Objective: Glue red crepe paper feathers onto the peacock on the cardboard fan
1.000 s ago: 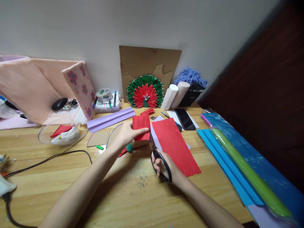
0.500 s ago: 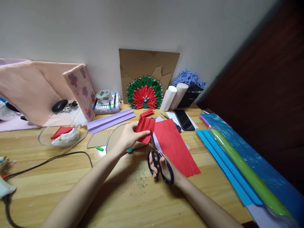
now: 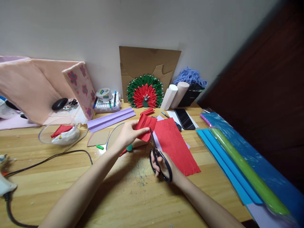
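Observation:
My left hand (image 3: 130, 133) pinches a small folded piece of red crepe paper (image 3: 147, 124) between thumb and fingers, above the middle of the table. In my right hand (image 3: 163, 166) are black-handled scissors (image 3: 154, 144), fingers through the loops. The blades point up and away from me and meet the right edge of the red piece, close to my left thumb. A larger red crepe sheet (image 3: 175, 147) lies to the right, partly behind my right hand, over some lilac paper. Under my left hand is a round cardboard piece (image 3: 116, 136), mostly covered.
A red and green peacock craft (image 3: 145, 93) leans on cardboard (image 3: 149, 58) at the wall. Markers (image 3: 108, 106), a lilac strip (image 3: 110, 120), a plastic bowl (image 3: 42, 136) and a black cable (image 3: 59, 154) are left. A phone (image 3: 185, 119) and paper rolls (image 3: 247, 171) are right.
The scissor handles have shifted slightly right and the loops sit closer together. The red piece in my left hand has turned a little. The view has shifted slightly.

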`<state>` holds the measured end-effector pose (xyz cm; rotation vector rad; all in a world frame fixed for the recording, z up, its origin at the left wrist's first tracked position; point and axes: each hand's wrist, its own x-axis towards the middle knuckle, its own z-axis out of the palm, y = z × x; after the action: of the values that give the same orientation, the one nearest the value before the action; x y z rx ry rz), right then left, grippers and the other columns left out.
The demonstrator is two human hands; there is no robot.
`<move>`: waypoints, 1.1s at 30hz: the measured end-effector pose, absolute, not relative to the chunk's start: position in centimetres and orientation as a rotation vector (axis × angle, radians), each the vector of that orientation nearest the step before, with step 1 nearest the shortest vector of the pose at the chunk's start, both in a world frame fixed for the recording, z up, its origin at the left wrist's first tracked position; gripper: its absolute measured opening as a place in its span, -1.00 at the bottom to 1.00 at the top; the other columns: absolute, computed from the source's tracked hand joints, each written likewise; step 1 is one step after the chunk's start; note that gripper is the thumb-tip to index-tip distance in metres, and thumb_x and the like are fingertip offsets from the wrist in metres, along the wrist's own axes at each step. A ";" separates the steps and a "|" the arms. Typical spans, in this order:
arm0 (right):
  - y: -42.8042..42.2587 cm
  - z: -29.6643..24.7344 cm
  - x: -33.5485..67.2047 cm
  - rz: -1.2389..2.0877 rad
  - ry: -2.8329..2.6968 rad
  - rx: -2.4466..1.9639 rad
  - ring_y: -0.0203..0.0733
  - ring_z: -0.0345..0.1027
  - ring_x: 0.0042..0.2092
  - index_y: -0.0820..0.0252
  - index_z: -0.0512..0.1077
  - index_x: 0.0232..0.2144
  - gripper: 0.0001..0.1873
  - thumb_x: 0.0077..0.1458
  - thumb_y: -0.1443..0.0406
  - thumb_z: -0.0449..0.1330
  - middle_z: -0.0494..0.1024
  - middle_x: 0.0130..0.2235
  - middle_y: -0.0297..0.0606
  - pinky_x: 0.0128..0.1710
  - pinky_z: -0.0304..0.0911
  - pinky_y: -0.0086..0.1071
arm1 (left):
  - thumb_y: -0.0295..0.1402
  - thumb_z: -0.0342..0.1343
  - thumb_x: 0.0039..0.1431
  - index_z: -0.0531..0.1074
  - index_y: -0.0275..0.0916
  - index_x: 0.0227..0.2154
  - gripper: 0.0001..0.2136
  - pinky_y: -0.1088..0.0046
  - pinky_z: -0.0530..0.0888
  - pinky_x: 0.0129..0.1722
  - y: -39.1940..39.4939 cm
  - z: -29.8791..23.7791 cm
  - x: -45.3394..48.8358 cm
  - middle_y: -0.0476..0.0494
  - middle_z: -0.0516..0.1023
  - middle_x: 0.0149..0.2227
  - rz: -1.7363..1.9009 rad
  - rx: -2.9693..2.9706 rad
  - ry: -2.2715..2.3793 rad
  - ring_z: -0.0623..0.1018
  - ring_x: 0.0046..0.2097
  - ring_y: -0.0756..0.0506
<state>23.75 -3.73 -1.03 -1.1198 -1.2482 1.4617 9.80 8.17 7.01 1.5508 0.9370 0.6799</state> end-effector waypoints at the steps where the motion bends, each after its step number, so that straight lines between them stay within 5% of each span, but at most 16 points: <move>1: -3.8 -1.2 23.8 1.461 -1.252 -1.119 -0.46 0.06 -0.67 0.19 0.18 -0.44 -0.34 -0.17 -0.30 -0.07 0.13 -0.65 -0.53 -0.69 0.12 -0.56 | -0.15 0.20 -0.11 0.47 -0.35 -0.28 -0.62 0.42 0.42 -0.32 8.2 6.9 9.8 -0.19 0.56 -0.28 0.688 1.558 0.922 0.52 -0.31 -0.09; 33: -4.1 -0.4 23.5 1.551 -1.288 -1.086 -0.43 0.07 -0.67 0.20 0.20 -0.43 -0.23 -0.27 -0.36 -0.15 0.17 -0.66 -0.50 -0.67 0.14 -0.51 | -0.09 0.15 -0.09 0.48 -0.33 -0.43 -0.65 0.54 0.24 -0.52 9.2 6.4 9.1 -0.05 0.43 -0.52 0.713 1.636 1.018 0.35 -0.50 0.03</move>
<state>23.49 -4.07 -0.43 -1.0860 -1.2879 1.5510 9.07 9.23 6.36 1.6357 1.0176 0.7132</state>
